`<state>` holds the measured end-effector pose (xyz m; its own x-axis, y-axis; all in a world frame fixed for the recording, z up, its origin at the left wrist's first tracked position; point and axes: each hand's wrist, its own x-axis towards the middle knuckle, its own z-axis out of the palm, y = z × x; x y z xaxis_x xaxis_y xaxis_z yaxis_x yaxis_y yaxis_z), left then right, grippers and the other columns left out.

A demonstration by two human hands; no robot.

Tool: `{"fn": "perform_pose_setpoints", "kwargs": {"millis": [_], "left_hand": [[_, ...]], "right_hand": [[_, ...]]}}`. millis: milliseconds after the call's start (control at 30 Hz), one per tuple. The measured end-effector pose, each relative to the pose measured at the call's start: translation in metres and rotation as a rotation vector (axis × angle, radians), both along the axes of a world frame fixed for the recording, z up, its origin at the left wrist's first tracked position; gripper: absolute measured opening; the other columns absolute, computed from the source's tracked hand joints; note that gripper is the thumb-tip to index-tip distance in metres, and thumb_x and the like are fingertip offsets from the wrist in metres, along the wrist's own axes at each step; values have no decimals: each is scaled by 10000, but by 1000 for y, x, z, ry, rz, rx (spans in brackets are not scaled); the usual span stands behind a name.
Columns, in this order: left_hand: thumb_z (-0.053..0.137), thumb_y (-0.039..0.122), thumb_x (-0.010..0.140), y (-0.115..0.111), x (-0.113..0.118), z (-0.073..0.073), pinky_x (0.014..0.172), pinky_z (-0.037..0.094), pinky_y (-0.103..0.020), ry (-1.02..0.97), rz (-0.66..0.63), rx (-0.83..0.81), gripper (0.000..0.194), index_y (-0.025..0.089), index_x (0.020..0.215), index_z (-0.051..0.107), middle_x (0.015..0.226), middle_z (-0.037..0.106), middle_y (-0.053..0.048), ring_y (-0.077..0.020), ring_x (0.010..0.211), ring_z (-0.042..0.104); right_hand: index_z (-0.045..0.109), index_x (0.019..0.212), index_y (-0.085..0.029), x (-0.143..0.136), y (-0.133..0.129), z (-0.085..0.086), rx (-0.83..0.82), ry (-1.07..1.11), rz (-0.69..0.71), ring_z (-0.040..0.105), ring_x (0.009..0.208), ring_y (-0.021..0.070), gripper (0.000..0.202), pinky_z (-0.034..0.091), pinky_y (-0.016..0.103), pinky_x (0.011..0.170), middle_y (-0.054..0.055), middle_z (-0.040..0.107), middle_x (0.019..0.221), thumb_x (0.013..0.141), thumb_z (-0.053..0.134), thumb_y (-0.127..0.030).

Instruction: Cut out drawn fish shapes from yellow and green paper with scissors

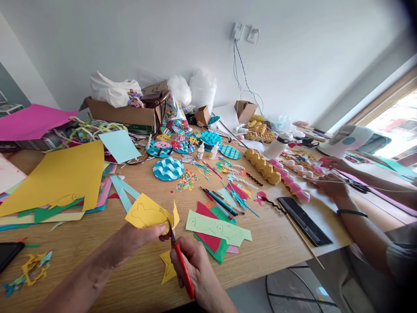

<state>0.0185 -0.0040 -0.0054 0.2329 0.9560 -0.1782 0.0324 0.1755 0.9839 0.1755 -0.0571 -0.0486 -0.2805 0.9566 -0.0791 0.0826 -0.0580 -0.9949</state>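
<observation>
My left hand (148, 234) pinches a piece of yellow paper (143, 212) with a fish outline drawn on it. Red-handled scissors (183, 267) are in my right hand (195, 261), with their blades at the right part of the yellow paper, where a narrow strip stands up. Below my hands lies a yellow paper scrap (167, 267), partly covered by my right hand. A light green paper strip (218, 228) with pencilled fish rests on red and green sheets, right of the scissors.
Stacked coloured paper (65, 174) lies at the left, with cut scraps (35, 267) nearer me. Blue paper discs (168, 168), glue bottles (200, 151) and pencils (221, 202) occupy the middle. A black case (304, 221) and another person's hands (334, 184) are at the right.
</observation>
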Motion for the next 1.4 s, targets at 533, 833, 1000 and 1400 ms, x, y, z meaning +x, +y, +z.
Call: {"fn": "perform_pose_setpoints", "kwargs": {"millis": [533, 833, 1000, 1400], "left_hand": [[636, 410, 682, 4, -12, -3, 589, 452, -284, 190, 92, 21, 185, 240, 609, 624, 614, 602, 21, -197, 627, 533], [597, 428, 687, 3, -11, -7, 674, 449, -323, 165, 52, -5, 199, 246, 632, 656, 651, 649, -7, -242, 727, 579], [596, 412, 698, 3, -10, -8, 694, 455, -322, 132, 35, -34, 188, 243, 630, 641, 633, 618, 3, -246, 775, 588], [545, 408, 738, 3, -11, -9, 690, 446, -305, 152, -39, -44, 207, 221, 708, 629, 706, 618, 6, -208, 744, 551]], "right_hand": [[381, 594, -209, -3, 3, 2, -33, -44, 0, 322, 452, 83, 420, 234, 202, 419, -63, 364, 492, 904, 527, -452], [375, 594, -210, -4, 2, 7, 16, -66, 6, 321, 484, 94, 434, 235, 217, 446, -58, 360, 508, 903, 511, -483], [367, 586, -207, -4, 3, 6, 26, -66, -8, 300, 497, 94, 453, 220, 220, 452, -58, 339, 516, 909, 503, -496], [362, 600, -200, -2, 1, -2, 12, -47, -13, 283, 532, 93, 406, 204, 225, 472, -56, 322, 553, 905, 524, -415]]}}
